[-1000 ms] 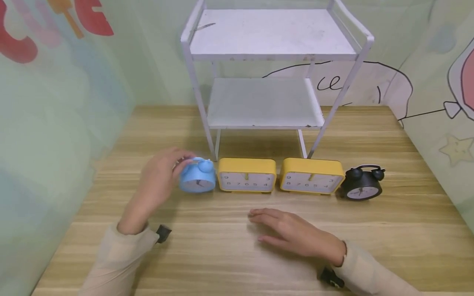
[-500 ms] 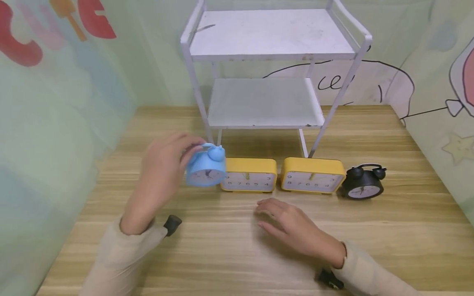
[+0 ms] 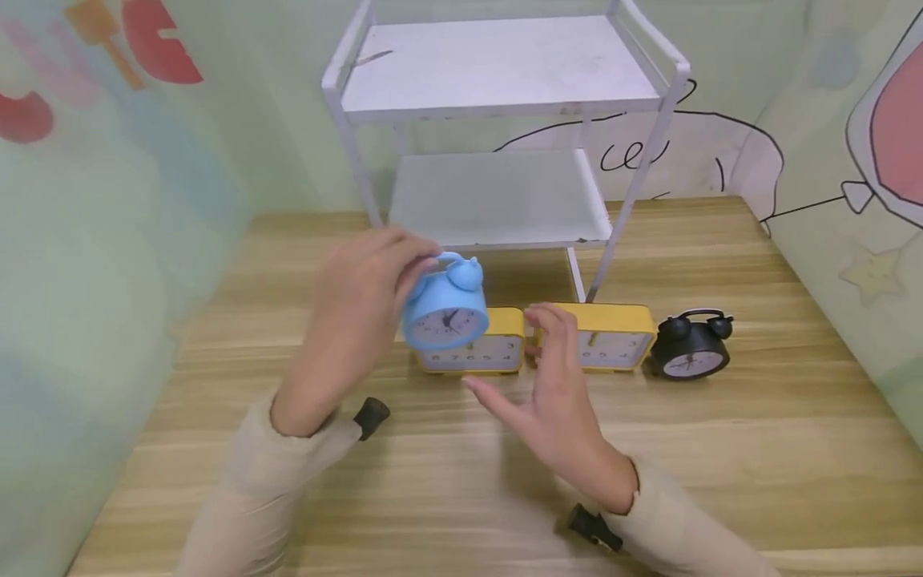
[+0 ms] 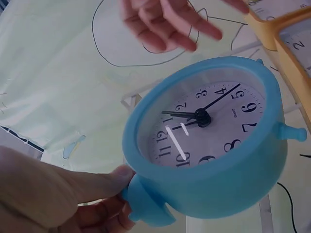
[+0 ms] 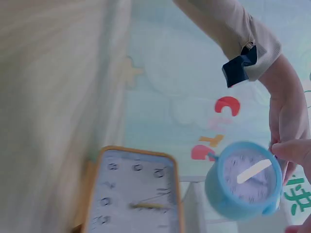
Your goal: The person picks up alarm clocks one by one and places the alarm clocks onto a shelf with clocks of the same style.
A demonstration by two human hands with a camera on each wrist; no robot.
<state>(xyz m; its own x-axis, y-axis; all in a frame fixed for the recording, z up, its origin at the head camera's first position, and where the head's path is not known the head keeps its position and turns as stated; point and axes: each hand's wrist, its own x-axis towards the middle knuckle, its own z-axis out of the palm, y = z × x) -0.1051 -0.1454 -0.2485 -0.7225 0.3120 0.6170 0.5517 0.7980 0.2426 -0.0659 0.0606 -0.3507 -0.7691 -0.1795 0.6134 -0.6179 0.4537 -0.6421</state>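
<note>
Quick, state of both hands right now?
Left hand: closed, holding the blue alarm clock by its top.
Right hand: open, fingers and thumb apart, holding nothing.

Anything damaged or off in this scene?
Only wear on the white rack: a dark streak on the top shelf, toward the left, and dark spots, possibly chips, along the front of the lower shelf, odd against the pale surface. The blue clock in the left hand shows no visible damage.
</note>
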